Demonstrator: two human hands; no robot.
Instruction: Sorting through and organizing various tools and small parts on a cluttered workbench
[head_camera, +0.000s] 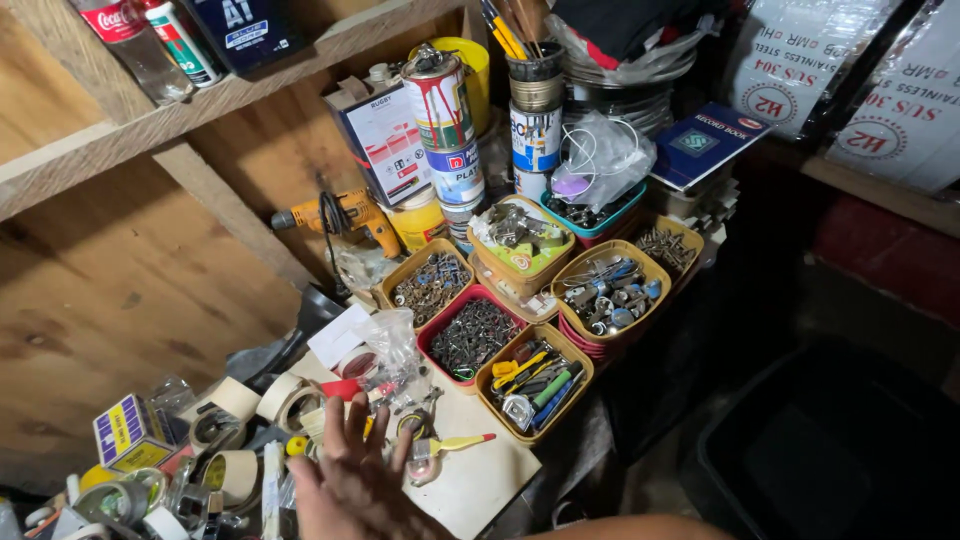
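A plywood wall (120, 290) carries a slanting wooden shelf (150, 120); the cluttered counter (480, 480) stands above a dim, shadowed floor (880, 330).

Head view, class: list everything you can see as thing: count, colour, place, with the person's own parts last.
Power drill: one, orange, against the wooden wall.
Paint tins: several, stacked, one streaked red, behind the trays.
Hardware trays: about eight, yellow, red and teal, holding screws, metal parts and tools.
Blue book: one, right of the tins.
Tape rolls: several, cream, bottom left.
Clear plastic bag: one, above the hand.
Small brush: one, yellow handle, on the pale board.
Hand: one, fingers spread, over the clutter; which hand is unclear.
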